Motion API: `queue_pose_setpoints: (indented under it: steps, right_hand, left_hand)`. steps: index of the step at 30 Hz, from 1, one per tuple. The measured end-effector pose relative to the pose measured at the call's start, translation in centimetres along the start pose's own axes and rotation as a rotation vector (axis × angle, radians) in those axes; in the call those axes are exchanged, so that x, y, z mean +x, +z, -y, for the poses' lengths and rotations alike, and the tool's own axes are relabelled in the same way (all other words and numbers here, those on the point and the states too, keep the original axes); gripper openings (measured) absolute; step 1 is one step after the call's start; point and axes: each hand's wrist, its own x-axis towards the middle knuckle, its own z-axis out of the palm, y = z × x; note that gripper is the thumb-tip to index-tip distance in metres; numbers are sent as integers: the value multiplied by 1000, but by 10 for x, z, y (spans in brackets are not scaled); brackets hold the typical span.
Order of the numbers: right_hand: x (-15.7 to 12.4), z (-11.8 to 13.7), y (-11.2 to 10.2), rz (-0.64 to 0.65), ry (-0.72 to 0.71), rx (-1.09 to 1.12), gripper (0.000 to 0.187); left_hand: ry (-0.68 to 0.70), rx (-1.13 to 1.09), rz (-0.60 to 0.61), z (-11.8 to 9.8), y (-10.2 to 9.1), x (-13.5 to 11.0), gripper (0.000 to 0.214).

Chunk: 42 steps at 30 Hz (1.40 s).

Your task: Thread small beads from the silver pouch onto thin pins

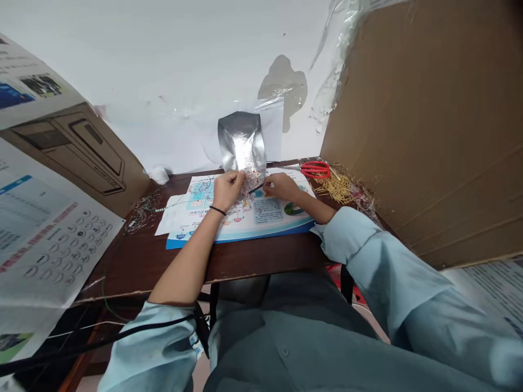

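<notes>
My left hand [226, 190] is pinched at the left edge of a small heap of clear and pink pieces [252, 182]; whatever its fingertips hold is too small to make out. My right hand [281, 187] grips a thin black rod [256, 188], whose tip reaches the heap. Behind the heap, a crumpled silver foil bag [241, 142] stands against the wall. Both hands are above a printed paper sheet with a blue border [267, 218]. A black band circles my left wrist.
The dark wooden table [163, 267] holds red-handled scissors [315, 169], a pile of brass pins [335, 188] and a tangle of thin wire [141, 213]. A cardboard panel [425, 125] stands at the right, and printed sheets hang at the left.
</notes>
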Motion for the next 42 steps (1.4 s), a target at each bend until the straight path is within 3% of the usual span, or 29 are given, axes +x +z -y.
queue_pose_setpoints:
  steps: [2,5,8,13,17,21,26,30,32,35,38,42]
  right_hand:
    - [-3,1,-9,-80,-48,130,18]
    - [-10,6,-23,-149,-84,310,18]
    - [-14,8,-31,-199,-89,388,16]
    - [-11,-1,-35,-281,2,297,13]
    - [-7,-15,-40,-411,185,151,17]
    - [-6,-28,-47,-503,341,-26,24]
    - [-13,-29,-49,-355,387,-197,28]
    - [-22,-6,-43,-326,229,-351,29]
    - [-25,11,-35,-333,80,-194,33]
    - [-29,36,-21,-198,-111,196,38]
    - [-30,48,-9,-143,-100,339,31]
    - [-30,46,-7,-159,-60,277,15]
  left_hand:
    - [42,-77,110,-2,3,-1,23]
    - [78,-145,290,-8,9,-6,46]
    - [20,-176,419,-13,11,-7,33]
    - [-119,-212,330,-15,-7,0,21]
    - [-224,-276,286,-8,-28,7,16]
    - [-324,-378,360,6,-43,13,19]
    - [-385,-551,431,9,-43,13,17]
    - [-332,-582,414,-1,-29,5,16]
    - [-311,-580,429,-5,-21,2,19]
    - [-283,-595,447,-8,-12,-2,22]
    - [-249,-579,451,-10,-7,-5,22]
    - [-239,-520,461,-10,-2,-7,26]
